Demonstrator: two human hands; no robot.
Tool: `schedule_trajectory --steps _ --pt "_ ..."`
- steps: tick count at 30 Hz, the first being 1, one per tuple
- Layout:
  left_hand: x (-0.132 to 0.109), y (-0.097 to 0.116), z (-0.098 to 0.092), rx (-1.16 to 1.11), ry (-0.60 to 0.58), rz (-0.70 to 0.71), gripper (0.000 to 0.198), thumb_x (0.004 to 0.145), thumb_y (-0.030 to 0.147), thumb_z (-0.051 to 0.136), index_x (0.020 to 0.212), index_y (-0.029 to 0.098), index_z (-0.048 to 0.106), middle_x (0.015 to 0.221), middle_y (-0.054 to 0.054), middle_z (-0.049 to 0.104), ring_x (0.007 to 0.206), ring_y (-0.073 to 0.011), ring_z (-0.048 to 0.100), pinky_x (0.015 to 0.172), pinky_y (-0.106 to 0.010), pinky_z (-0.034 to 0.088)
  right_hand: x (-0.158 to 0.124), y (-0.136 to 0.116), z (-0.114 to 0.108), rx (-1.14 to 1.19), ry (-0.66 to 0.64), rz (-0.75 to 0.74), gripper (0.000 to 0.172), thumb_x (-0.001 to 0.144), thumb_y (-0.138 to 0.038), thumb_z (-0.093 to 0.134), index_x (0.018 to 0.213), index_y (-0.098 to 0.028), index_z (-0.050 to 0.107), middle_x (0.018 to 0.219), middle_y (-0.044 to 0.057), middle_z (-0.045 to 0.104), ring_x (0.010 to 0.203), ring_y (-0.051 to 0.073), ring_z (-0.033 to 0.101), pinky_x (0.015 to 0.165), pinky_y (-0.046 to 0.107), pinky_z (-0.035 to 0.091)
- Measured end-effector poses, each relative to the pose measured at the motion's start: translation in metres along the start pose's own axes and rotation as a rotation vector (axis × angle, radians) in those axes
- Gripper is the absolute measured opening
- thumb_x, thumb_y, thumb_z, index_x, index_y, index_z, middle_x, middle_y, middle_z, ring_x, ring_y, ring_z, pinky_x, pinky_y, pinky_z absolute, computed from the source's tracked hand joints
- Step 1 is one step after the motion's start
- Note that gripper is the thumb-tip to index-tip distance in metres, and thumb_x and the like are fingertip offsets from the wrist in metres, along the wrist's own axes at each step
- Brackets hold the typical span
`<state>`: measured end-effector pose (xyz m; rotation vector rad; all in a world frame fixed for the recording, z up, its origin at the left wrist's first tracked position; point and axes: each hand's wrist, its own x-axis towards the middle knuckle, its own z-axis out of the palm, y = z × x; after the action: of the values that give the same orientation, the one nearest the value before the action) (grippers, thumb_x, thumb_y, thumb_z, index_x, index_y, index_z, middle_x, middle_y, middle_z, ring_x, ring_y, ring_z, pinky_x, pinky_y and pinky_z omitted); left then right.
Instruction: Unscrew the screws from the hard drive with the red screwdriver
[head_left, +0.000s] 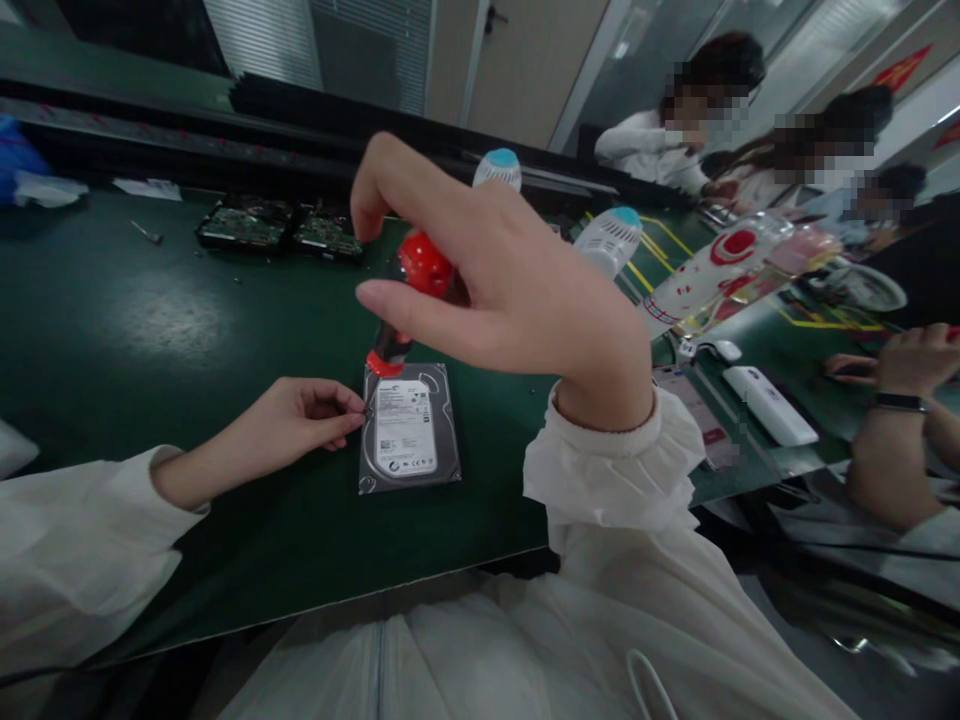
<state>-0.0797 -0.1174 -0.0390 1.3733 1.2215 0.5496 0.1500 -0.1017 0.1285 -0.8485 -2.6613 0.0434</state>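
Observation:
A hard drive with a white label lies flat on the green table mat, label side up. At its left edge is my left hand, the thumb and fingers pinched together against the drive's side. Above the drive, my right hand is bent over a red and black screwdriver, its handle tilted and partly hidden under the palm. My right index finger is raised and curved away from the handle. The screwdriver's tip is hidden, so I cannot tell whether it touches a screw.
Two dark drives with green circuit boards lie at the back, near a small metal tool. On the right are a patterned bottle, a phone and a white oblong device. Other people sit along the table; one arm is close by.

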Motion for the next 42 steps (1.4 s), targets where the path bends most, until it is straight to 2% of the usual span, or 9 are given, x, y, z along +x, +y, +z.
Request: schedule_trajectory --steps 3,8,10,13,19,22,26,32,42 --pt "0.000 -0.001 -0.001 0.008 -0.017 0.006 0.035 0.069 0.044 0.082 0.089 0.018 0.073 0.077 0.000 0.072 0.063 -0.0117 0.064 0.059 -0.023 0.055 -0.001 0.002 0.000 0.041 0.018 -0.022 0.046 0.098 -0.051 0.034 0.117 -0.015 0.056 0.104 0.002 0.063 0.077 0.009 0.048 0.080 0.034 0.039" --pt "-0.001 -0.001 -0.002 -0.005 -0.020 0.007 0.036 0.069 0.045 0.082 0.090 0.017 0.073 0.077 -0.001 0.072 0.062 -0.0117 0.064 0.059 -0.023 0.056 -0.003 0.004 -0.001 0.084 -0.039 -0.038 0.041 0.090 -0.034 0.049 0.125 -0.012 0.052 0.108 0.005 0.063 0.081 0.010 0.047 0.082 0.031 0.038" --pt "-0.001 -0.002 -0.002 -0.008 -0.025 0.010 0.035 0.070 0.044 0.082 0.090 0.017 0.072 0.079 0.000 0.072 0.063 -0.0113 0.065 0.060 -0.023 0.056 -0.001 0.004 0.001 0.043 0.014 -0.062 0.037 0.097 -0.043 0.044 0.115 -0.013 0.056 0.107 0.003 0.063 0.079 0.008 0.046 0.080 0.029 0.036" --pt "0.000 -0.002 -0.002 -0.024 -0.027 0.005 0.033 0.071 0.042 0.082 0.090 0.017 0.072 0.077 0.000 0.073 0.062 -0.0102 0.064 0.059 -0.021 0.055 0.000 0.005 0.001 0.019 0.054 -0.012 0.052 0.100 -0.057 0.032 0.106 -0.013 0.059 0.091 0.001 0.060 0.071 0.007 0.044 0.074 0.030 0.032" --pt "-0.001 -0.001 -0.001 -0.050 -0.022 -0.003 0.032 0.068 0.039 0.083 0.089 0.017 0.072 0.072 0.001 0.072 0.061 -0.0098 0.064 0.058 -0.020 0.054 -0.001 0.010 -0.001 0.096 -0.003 -0.085 0.041 0.087 -0.030 0.050 0.123 -0.011 0.050 0.108 0.004 0.059 0.082 0.009 0.047 0.078 0.030 0.039" --pt "-0.001 -0.002 -0.002 -0.039 -0.030 0.006 0.032 0.070 0.040 0.082 0.089 0.017 0.071 0.075 0.001 0.072 0.062 -0.0105 0.065 0.059 -0.021 0.056 0.000 0.009 0.001 0.071 0.033 -0.082 0.038 0.095 -0.043 0.046 0.118 -0.013 0.055 0.104 0.000 0.060 0.078 0.006 0.045 0.080 0.028 0.039" --pt "-0.001 0.000 -0.001 -0.033 -0.028 -0.011 0.032 0.069 0.040 0.083 0.088 0.017 0.072 0.073 0.001 0.072 0.061 -0.0108 0.065 0.059 -0.022 0.056 -0.001 0.006 0.002 0.025 0.032 0.023 0.055 0.101 -0.055 0.032 0.121 -0.010 0.056 0.102 0.001 0.058 0.072 0.005 0.044 0.072 0.028 0.033" --pt "0.000 0.000 -0.002 -0.004 -0.014 -0.039 0.035 0.068 0.043 0.082 0.089 0.018 0.073 0.073 0.000 0.073 0.062 -0.0125 0.066 0.060 -0.024 0.056 -0.002 0.010 0.001 0.063 -0.012 -0.031 0.041 0.093 -0.033 0.049 0.125 -0.009 0.051 0.100 0.003 0.060 0.074 0.008 0.041 0.074 0.027 0.035" --pt "-0.002 0.003 -0.001 -0.011 -0.001 -0.041 0.035 0.064 0.044 0.083 0.084 0.018 0.072 0.071 0.000 0.072 0.059 -0.0124 0.065 0.058 -0.024 0.056 0.002 0.012 0.006 0.018 0.065 -0.095 0.038 0.100 -0.049 0.041 0.108 -0.014 0.056 0.103 0.002 0.060 0.076 0.007 0.045 0.076 0.026 0.032"
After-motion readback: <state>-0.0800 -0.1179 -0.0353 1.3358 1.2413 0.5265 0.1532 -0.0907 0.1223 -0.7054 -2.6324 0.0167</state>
